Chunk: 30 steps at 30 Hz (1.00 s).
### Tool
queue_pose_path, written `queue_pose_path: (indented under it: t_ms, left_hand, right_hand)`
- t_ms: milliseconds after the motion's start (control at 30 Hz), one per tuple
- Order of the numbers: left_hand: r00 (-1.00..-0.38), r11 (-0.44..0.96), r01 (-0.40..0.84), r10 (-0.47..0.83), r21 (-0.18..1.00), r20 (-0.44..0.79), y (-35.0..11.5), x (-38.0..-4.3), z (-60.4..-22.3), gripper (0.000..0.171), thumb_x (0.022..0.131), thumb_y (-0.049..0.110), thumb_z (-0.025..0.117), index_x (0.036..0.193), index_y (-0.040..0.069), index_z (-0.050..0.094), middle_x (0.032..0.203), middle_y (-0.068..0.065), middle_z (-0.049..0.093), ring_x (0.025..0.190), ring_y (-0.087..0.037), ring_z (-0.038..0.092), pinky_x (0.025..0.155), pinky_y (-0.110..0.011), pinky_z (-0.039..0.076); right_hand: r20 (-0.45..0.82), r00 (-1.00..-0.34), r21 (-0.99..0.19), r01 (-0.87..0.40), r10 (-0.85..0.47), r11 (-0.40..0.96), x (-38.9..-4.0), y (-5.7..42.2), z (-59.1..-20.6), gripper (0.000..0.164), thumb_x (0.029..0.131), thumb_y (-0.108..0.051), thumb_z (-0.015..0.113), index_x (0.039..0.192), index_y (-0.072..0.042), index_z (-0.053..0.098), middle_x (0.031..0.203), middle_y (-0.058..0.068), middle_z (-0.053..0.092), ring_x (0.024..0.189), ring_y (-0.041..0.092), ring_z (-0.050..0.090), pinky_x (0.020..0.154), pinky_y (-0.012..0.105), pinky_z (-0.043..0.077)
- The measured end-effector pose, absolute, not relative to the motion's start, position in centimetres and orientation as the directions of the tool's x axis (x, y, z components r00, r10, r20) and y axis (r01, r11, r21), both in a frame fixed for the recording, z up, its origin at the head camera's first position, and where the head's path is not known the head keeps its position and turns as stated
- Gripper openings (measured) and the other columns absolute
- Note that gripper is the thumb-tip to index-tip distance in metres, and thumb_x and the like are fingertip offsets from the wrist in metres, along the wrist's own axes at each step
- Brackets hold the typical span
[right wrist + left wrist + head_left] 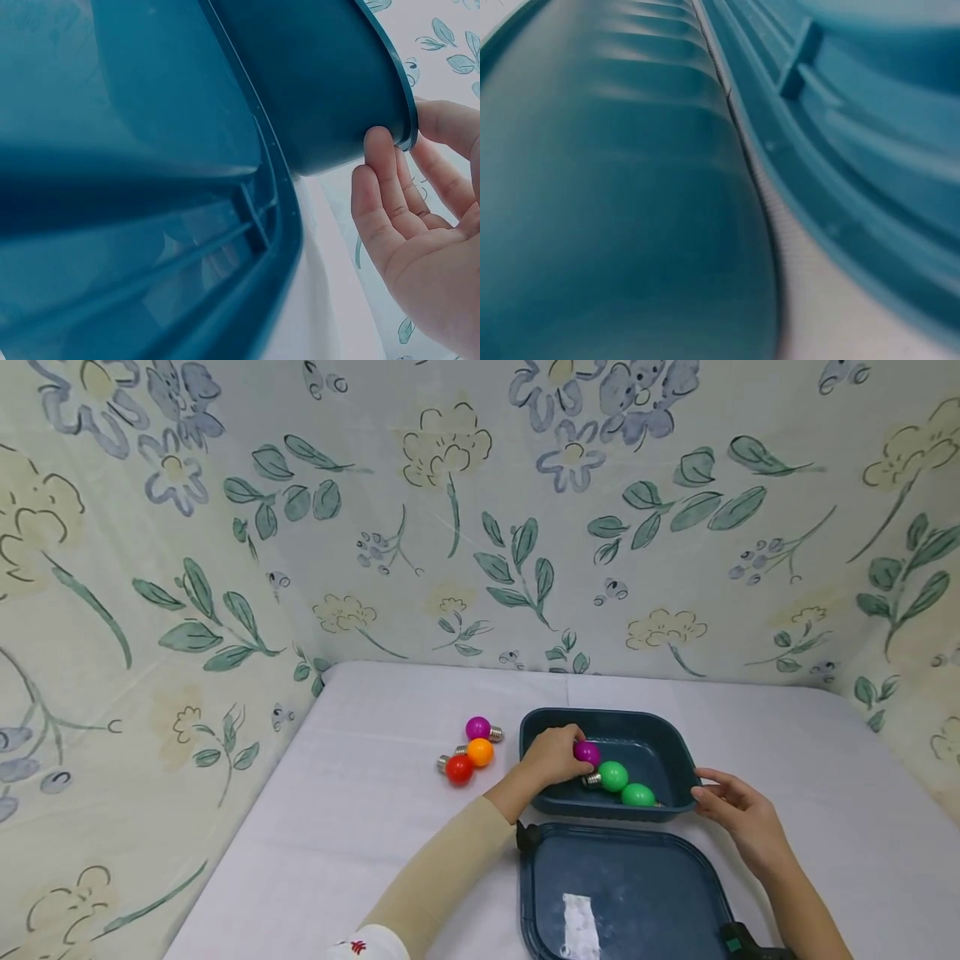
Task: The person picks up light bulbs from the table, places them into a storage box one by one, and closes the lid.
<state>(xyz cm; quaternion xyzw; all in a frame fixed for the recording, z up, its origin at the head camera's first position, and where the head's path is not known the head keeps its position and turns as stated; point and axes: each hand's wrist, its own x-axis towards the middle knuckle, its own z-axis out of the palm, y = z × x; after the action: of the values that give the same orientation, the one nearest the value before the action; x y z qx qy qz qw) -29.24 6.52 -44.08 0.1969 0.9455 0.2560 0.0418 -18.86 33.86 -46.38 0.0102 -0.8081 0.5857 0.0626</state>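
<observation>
1. The left hand, reaching from a beige sleeve, pinches a purple bulb between its fingers, within the outline of the dark blue box. Whether this bulb touches the box floor cannot be told.
2. The right hand grips the box at its near right corner; in the right wrist view, one fingertip presses the outer wall while another finger meets the rim.
3. Inside the box lie two green bulbs: the first green bulb, metal base pointing left, sits just beside the held one, and the second green bulb lies by the near wall with its base to the right.
4. Left of the box, three bulbs form a close group on the white surface: another purple bulb, base to the right, is farthest back; an orange bulb is in the middle; a red bulb is nearest.
5. A matching blue lid lies in front of the box, bearing a white patch.
6. Floral cloth hangs behind.
</observation>
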Motion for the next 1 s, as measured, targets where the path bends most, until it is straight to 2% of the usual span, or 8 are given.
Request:
queue_pose_path:
  t_ms: [467,700,1000]
  left_hand:
    - [-0.920,0.810,0.347,0.393,0.473,0.001,6.5,-29.1,-43.9,0.050,0.084,0.035,0.077,0.126,0.014,0.060,0.113,-0.003,0.066,0.095,-0.015,0.059,0.082,-0.024,0.050]
    - [-0.928,0.818,0.328,0.372,0.472,0.000,6.4,-28.3,-43.1,0.050,0.084,0.035,0.076,0.126,0.014,0.059,0.113,-0.001,0.065,0.093,-0.013,0.058,0.082,-0.024,0.051]
    - [-0.916,0.772,0.376,0.393,0.513,0.081,5.2,-26.4,-42.3,0.049,0.085,0.034,0.076,0.126,0.014,0.060,0.113,-0.001,0.065,0.093,-0.013,0.058,0.080,-0.022,0.051]
  right_hand:
    - [0.120,-0.991,-0.955,-0.101,0.051,0.278,-18.8,33.9,-46.5,0.037,0.096,-0.015,0.064,0.130,-0.005,0.057,0.093,-0.005,0.064,0.082,0.006,0.065,0.072,0.019,0.054]
    - [0.128,-0.991,-0.961,-0.114,0.039,0.252,-18.8,33.7,-46.3,0.036,0.095,-0.014,0.064,0.129,-0.005,0.058,0.094,-0.005,0.064,0.081,0.006,0.064,0.071,0.019,0.054]
    - [0.114,-0.992,-0.962,-0.099,0.046,0.253,-18.7,33.9,-46.3,0.037,0.095,-0.014,0.064,0.131,-0.003,0.057,0.094,-0.006,0.064,0.081,0.007,0.065,0.072,0.019,0.054]
